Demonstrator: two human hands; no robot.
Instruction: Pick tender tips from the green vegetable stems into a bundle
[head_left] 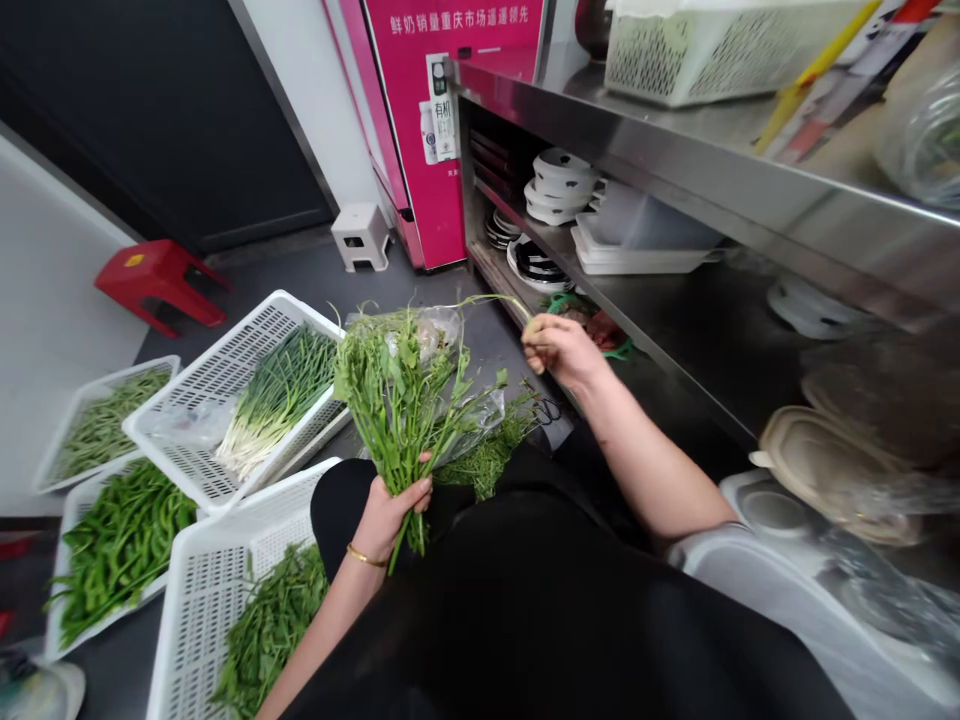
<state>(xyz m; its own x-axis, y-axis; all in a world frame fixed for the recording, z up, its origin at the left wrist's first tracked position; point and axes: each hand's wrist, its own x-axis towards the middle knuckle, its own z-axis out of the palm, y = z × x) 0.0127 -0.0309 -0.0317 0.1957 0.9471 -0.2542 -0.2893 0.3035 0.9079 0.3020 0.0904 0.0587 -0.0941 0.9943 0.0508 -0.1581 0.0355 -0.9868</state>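
Note:
My left hand (391, 512) is closed around the lower stems of a bunch of leafy greens (397, 410), held upright over my lap with the leaves fanning out on top. Out to the right, my right hand (561, 348) pinches the end of a thin, pale green stem (491, 298), which stretches back toward the bunch; whether it is still joined there I cannot tell. Below, a heap of loose trimmed greens (487, 455) lies on the floor beside a clear plastic bag (480, 420). A pair of dark-handled scissors (548, 410) appears to rest near the heap.
White baskets on the left hold green onions (289, 385), green peppers (120, 545), green beans (112, 420) and leafy greens (274, 630). A steel shelf unit (675, 160) with dishes runs along my right. A red stool (154, 280), white stool (361, 236) and pink fridge (420, 210) stand ahead.

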